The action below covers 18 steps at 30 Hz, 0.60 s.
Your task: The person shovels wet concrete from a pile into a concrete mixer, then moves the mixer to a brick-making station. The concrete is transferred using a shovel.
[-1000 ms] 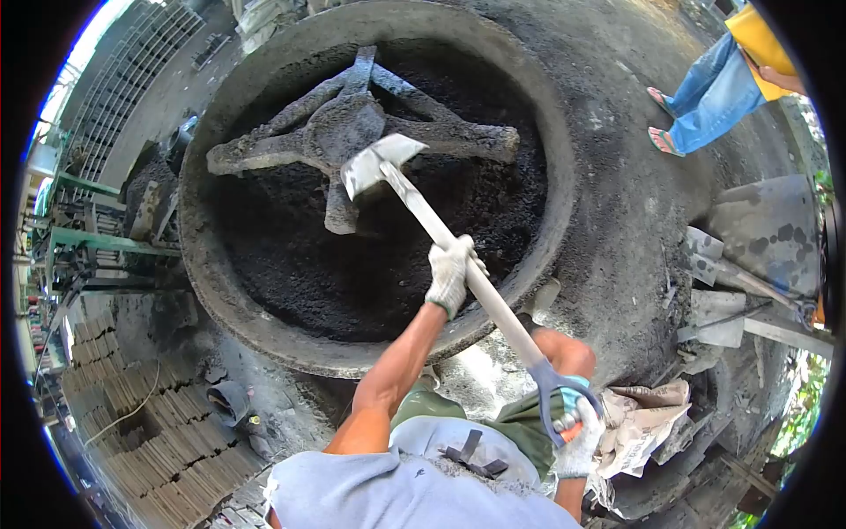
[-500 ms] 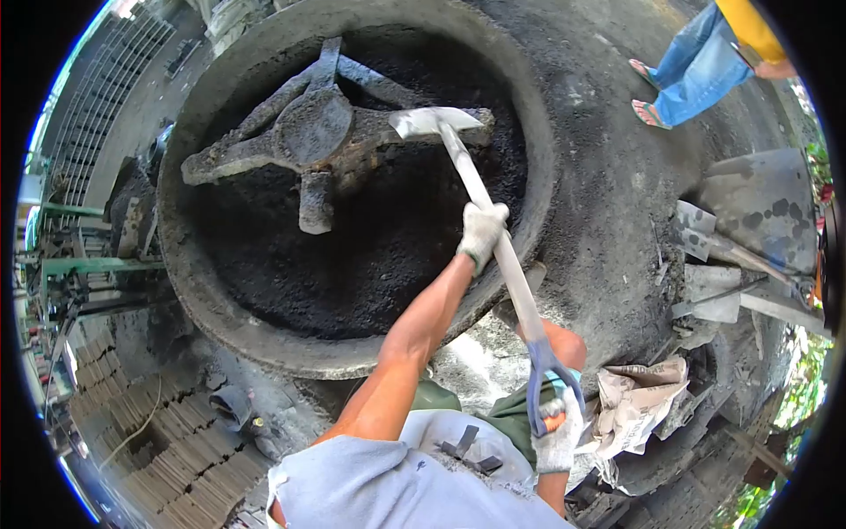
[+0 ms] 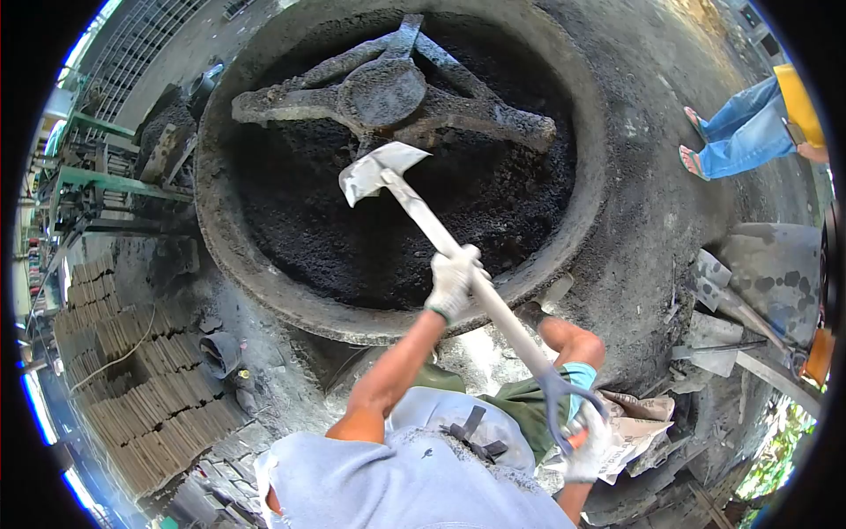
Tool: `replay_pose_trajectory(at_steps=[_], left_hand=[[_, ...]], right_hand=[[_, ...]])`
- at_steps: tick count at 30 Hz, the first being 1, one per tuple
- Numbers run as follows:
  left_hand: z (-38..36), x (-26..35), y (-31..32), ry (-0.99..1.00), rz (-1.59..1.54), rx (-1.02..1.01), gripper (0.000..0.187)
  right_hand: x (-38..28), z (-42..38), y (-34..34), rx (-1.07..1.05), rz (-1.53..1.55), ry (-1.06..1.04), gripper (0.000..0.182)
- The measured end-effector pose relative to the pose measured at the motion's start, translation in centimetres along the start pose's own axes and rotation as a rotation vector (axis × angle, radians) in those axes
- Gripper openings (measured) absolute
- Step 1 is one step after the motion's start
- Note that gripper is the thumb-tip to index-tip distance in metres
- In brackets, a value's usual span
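The left hand is wrapping around the shovel mid-shaft, the right hand is gripping its end handle, and the blade is hanging over dark material inside the round tub.

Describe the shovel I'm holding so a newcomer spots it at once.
Find the big round pan of dark grit. The shovel reaches over it, pale-bladed, with a bluish grip. Unlike the tools at the right, it's in two gloved hands.

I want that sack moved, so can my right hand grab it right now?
Probably not: the right hand is closed around the shovel's grip, though the paper sack looks close behind it.
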<state>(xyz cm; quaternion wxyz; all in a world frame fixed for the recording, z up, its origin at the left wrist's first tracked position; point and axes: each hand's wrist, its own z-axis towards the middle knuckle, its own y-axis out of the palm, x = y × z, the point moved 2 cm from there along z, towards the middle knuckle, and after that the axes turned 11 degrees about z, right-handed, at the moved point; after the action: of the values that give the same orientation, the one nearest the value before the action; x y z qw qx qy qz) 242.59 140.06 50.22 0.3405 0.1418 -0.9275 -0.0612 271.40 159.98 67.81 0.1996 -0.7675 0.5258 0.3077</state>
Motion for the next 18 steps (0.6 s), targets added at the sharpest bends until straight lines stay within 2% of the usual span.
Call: replay_pose_trajectory(at_steps=[1, 3, 5, 6, 7, 9, 10, 12, 15, 17, 18], left_hand=[[1.7, 0.2, -2.3, 0.068, -0.119, -0.06, 0.019], [1.5, 1.2, -2.9, 0.08, -0.093, -0.02, 0.018], [0.3, -0.5, -2.7, 0.025, -0.049, -0.078, 0.018], [0.0, -2.0, -2.4, 0.02, -0.14, -0.048, 0.021], [-1.5, -1.8, -2.1, -0.003, -0.072, -0.034, 0.024], [-3.4, -2.9, -1.6, -0.023, 0.001, -0.024, 0.018], [-3.9, -2.7, -1.7, -0.027, -0.02, -0.055, 0.018], [-3.5, -2.2, -1.8, -0.001, -0.09, -0.113, 0.018], [-1.0, 4.2, -3.2, 0.151, -0.111, -0.07, 0.017], [3.1, 8.9, -5.5, 0.238, -0.105, -0.096, 0.018], [5.9, 10.9, -6.9, 0.289, -0.132, -0.064, 0.019]], right_hand=[[2.0, 1.2, 0.7, -0.106, 0.055, 0.005, 0.011], [3.0, 2.2, 0.4, -0.129, 0.049, 0.019, 0.01], [2.9, 2.2, -1.9, -0.081, 0.051, 0.033, 0.008], [2.6, 2.4, -3.3, -0.057, 0.054, 0.034, 0.008], [2.4, 2.4, -5.3, -0.091, 0.057, 0.049, 0.007], [2.2, 2.6, -8.0, -0.175, 0.063, 0.093, 0.007], [2.2, 2.4, -8.0, -0.133, 0.079, 0.06, 0.008], [1.6, 1.1, -5.9, -0.052, 0.096, 0.021, 0.011], [4.0, 5.3, -2.3, -0.281, 0.101, 0.078, 0.012], [7.1, 7.4, 4.1, -0.432, 0.154, 0.127, 0.01], [8.1, 7.1, 8.5, -0.412, 0.142, 0.13, 0.008]])
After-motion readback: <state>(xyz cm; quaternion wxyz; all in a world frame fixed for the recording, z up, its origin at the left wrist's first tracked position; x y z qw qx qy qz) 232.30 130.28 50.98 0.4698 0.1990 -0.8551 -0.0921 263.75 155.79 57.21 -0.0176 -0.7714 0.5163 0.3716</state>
